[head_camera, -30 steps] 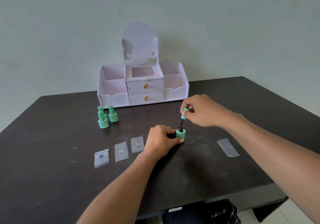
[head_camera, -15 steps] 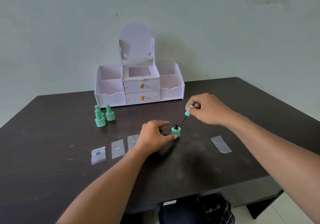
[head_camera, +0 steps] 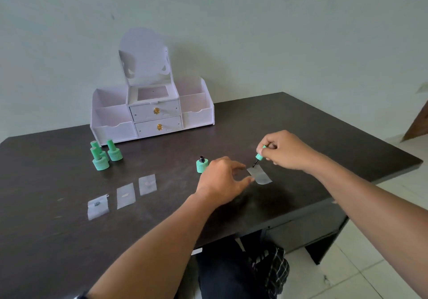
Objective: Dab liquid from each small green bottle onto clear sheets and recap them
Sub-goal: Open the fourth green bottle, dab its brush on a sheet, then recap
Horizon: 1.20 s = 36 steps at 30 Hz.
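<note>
The right hand (head_camera: 284, 152) pinches the green brush cap (head_camera: 259, 154), dark tip at the far end of the clear plastic sheet (head_camera: 260, 175) toward the counter's (head_camera: 69, 240) right edge; the left hand (head_camera: 222, 178), fingers loose, touches the sheet's left edge. That flimsy sheet could skid with the brush if the fingertip slips, and the uncapped small green bottle (head_camera: 202, 165) just beside the left knuckles looks easy to knock. Half a second back the left hand steadied that bottle; now it's let go.
</note>
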Each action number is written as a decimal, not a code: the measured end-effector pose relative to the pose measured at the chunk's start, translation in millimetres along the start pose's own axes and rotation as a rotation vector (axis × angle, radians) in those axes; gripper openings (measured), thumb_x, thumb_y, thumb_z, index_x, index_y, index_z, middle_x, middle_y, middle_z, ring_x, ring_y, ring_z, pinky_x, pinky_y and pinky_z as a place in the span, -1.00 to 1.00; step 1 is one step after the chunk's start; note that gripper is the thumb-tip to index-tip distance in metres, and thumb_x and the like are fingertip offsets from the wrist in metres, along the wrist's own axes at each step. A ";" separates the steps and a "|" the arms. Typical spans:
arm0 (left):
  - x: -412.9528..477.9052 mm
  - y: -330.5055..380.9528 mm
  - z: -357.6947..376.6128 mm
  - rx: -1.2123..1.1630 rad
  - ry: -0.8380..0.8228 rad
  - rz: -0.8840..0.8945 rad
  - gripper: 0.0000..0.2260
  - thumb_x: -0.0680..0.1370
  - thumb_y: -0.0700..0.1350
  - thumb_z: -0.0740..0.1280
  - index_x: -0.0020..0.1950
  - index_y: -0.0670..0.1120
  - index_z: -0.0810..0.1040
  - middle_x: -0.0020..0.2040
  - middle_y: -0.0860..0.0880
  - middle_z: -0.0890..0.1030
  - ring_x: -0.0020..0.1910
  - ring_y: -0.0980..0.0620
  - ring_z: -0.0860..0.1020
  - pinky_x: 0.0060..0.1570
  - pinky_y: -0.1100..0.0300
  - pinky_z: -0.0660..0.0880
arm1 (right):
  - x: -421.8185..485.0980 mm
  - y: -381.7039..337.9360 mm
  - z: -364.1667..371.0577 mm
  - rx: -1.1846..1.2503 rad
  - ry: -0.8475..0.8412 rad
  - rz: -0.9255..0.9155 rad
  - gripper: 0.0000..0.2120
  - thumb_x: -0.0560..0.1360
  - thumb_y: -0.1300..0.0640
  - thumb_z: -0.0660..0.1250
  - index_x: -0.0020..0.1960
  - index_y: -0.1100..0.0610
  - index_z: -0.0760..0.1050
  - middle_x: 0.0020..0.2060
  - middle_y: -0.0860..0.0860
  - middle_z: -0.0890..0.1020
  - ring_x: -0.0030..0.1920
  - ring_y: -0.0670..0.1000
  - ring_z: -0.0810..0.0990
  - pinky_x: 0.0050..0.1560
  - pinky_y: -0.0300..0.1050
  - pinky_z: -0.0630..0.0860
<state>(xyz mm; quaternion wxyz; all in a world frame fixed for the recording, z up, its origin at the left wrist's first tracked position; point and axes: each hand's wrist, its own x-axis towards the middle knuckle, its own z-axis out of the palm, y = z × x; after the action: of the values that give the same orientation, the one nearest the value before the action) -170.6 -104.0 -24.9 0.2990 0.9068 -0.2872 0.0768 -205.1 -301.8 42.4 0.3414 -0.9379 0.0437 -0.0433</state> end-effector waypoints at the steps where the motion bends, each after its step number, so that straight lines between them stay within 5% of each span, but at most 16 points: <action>1: 1.3 2.3 6.8 0.018 -0.013 -0.001 -0.56 0.47 0.26 0.43 0.26 0.08 0.65 -0.01 0.08 0.59 0.03 0.06 0.56 0.01 0.13 0.55 | -2.1 6.2 -0.1 0.003 0.002 0.013 -0.84 0.54 0.12 0.35 -0.15 -0.02 0.68 -0.22 0.18 0.72 -0.30 0.06 0.59 -0.19 -0.06 0.50; 12: 17.8 4.7 28.2 0.051 -0.052 -0.046 -0.54 0.38 0.35 0.46 0.19 0.16 0.68 0.00 0.06 0.58 0.08 0.00 0.52 0.02 0.07 0.55 | -2.1 31.1 2.1 0.018 0.030 0.037 -0.84 0.53 0.13 0.36 -0.16 -0.02 0.68 -0.27 0.06 0.73 -0.34 -0.10 0.59 -0.17 -0.18 0.50; 18: 17.7 0.9 26.8 -0.012 -0.062 -0.062 -0.54 0.35 0.32 0.50 0.17 0.16 0.69 -0.04 0.08 0.57 0.05 0.04 0.52 0.07 0.05 0.55 | 0.0 28.6 7.9 0.029 0.033 0.035 -0.84 0.52 0.12 0.36 -0.18 -0.03 0.68 -0.26 0.08 0.73 -0.32 -0.05 0.61 -0.13 -0.07 0.58; 25: 17.8 0.1 25.1 -0.039 -0.080 -0.081 -0.54 0.35 0.30 0.52 0.18 0.15 0.69 -0.03 0.08 0.57 0.05 0.05 0.52 0.10 0.06 0.54 | 0.2 32.4 12.3 -0.032 0.032 0.054 -0.83 0.53 0.14 0.36 -0.19 0.00 0.68 -0.49 -0.10 0.55 -0.49 -0.18 0.45 -0.38 -0.28 0.36; 36: 7.6 -2.7 15.3 -0.046 -0.100 -0.043 -0.55 0.32 0.31 0.53 0.11 0.13 0.72 -0.05 0.09 0.60 0.01 0.08 0.53 0.05 0.11 0.55 | 4.0 14.6 6.0 0.084 0.095 0.008 -0.83 0.50 0.17 0.33 -0.17 0.02 0.68 -0.34 0.04 0.69 -0.43 -0.11 0.54 -0.30 -0.15 0.46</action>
<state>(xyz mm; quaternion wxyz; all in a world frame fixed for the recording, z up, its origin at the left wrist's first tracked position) -163.2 -114.8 -36.3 0.3066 0.9084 -0.2836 0.0185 -201.3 -309.5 28.6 0.3782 -0.9194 0.0621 -0.0883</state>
